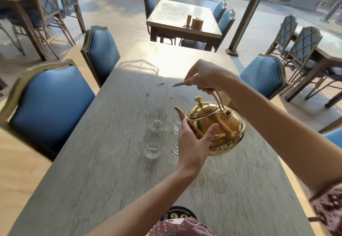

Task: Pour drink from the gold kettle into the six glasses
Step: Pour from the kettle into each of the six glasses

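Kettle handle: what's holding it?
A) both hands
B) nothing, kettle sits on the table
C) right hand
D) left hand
C: the right hand grips the handle from above and holds the kettle clear of the table, while the left hand only cups its body below the spout.

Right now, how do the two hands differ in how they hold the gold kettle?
The right hand is higher, fingers curled round the handle of the gold kettle; the left hand is lower, cupping the body below the spout. The right hand's fingers wrap closed; the left hand's thumb is spread across the metal. Both hold the same kettle, beside the glasses.
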